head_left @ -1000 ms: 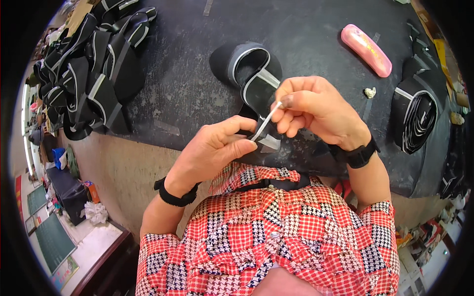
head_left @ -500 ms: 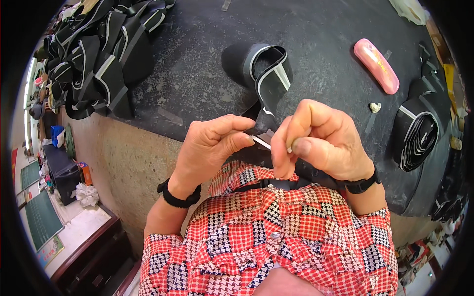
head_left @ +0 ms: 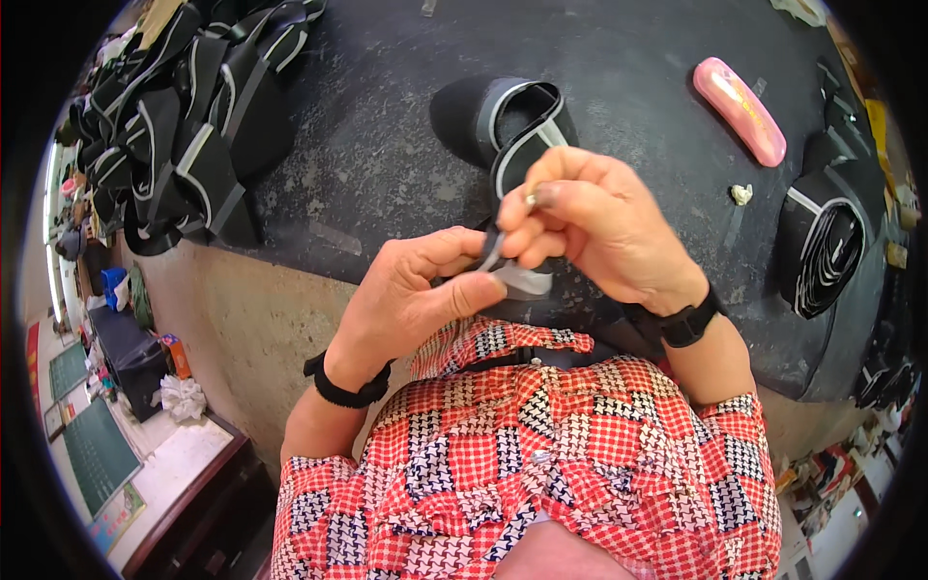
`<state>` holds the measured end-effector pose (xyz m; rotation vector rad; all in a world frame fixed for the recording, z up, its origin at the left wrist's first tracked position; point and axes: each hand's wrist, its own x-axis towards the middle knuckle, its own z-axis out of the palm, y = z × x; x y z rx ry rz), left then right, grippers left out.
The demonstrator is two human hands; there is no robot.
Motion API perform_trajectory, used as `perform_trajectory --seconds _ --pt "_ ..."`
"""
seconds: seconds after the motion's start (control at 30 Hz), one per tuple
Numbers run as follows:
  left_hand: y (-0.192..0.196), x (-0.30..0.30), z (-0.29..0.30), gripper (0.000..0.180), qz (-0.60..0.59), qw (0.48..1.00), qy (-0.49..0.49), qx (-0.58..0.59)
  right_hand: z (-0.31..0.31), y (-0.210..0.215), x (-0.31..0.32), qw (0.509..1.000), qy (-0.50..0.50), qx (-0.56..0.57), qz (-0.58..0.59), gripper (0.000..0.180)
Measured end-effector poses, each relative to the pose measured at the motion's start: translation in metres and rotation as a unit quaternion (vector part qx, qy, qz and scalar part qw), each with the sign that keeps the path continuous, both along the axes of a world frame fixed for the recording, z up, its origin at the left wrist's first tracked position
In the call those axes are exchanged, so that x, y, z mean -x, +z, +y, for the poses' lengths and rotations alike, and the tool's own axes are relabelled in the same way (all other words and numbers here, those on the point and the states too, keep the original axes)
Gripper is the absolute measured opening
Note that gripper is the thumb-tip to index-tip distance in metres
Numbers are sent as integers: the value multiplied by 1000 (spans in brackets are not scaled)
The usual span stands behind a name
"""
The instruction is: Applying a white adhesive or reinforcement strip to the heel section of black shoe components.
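Note:
A black strip (head_left: 459,121) with a white line along its edge stands curled on the table, its end running towards me between my hands. My left hand (head_left: 411,295) pinches that end between thumb and fingers. Beside its thumb a pale, thin flap (head_left: 527,281) sticks out, blurred by motion. My right hand (head_left: 614,232) is raised just right of the strip, thumb and forefinger pressed together on a small whitish bit (head_left: 531,200) whose kind I cannot make out. The lower fingers of this hand curl close to the strip; whether they touch it is unclear.
A heap of similar black strips (head_left: 208,126) lies at the far left of the dark table (head_left: 348,145). To the right are a pink oblong case (head_left: 739,111), a crumpled white lump (head_left: 741,194) and a rolled black strip (head_left: 826,251). The table's near edge runs before me.
My right hand has moved up and slightly left, still pinching the whitish bit. The left hand stays nearly in place, and the strip's end between the hands has turned, exposing the pale flap.

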<state>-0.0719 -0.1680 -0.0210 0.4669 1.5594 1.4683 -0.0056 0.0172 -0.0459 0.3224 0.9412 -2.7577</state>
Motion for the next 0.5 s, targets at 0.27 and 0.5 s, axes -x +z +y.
perform_trajectory --seconds 0.27,0.5 --pt "9 -2 -15 10 -34 981 186 -39 80 25 -26 884 -227 -407 42 18" --pt "-6 -11 -6 22 -80 974 200 -76 -9 -10 -17 990 -86 -114 -9 19"
